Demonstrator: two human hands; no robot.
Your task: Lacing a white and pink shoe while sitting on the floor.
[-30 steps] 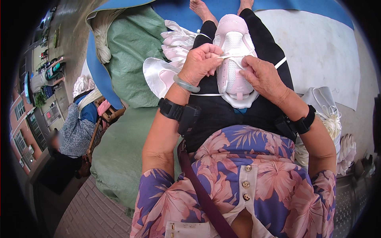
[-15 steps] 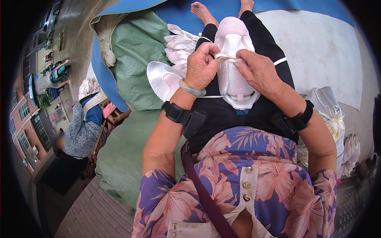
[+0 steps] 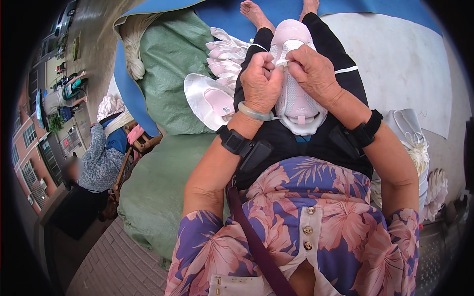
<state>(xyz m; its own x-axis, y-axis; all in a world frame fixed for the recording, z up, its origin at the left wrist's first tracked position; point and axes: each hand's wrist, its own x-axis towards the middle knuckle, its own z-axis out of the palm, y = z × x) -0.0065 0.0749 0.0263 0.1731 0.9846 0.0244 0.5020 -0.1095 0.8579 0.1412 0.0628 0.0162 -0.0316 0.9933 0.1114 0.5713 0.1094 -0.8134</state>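
Observation:
A pink and white shoe upper (image 3: 299, 101) lies lengthwise on my lap, its rounded toe pointing away from me. My left hand (image 3: 261, 81) is at the left side of its lacing area, thumb and fingertips pinched together on a white shoelace (image 3: 282, 62). On the other side, my right hand (image 3: 314, 73) pinches the same lace, close to the left fingertips. Both hands cover much of the lacing, so the lace's path through the eyelets is hidden. Left of my left hand, another white and pink upper (image 3: 207, 98) lies beside a stack of similar uppers (image 3: 228, 61).
Green sacks (image 3: 173, 64) bulge on my left, with a bundle of pale laces (image 3: 132, 49) behind. Below my feet is a blue mat (image 3: 222, 19). At right are a white sheet (image 3: 395, 64) and a white bag with laces (image 3: 412, 138). A person (image 3: 101, 158) sits far left.
Both hands have come closer together over the upper, and the right has moved slightly up and left. The stretch of lace showing between them is shorter.

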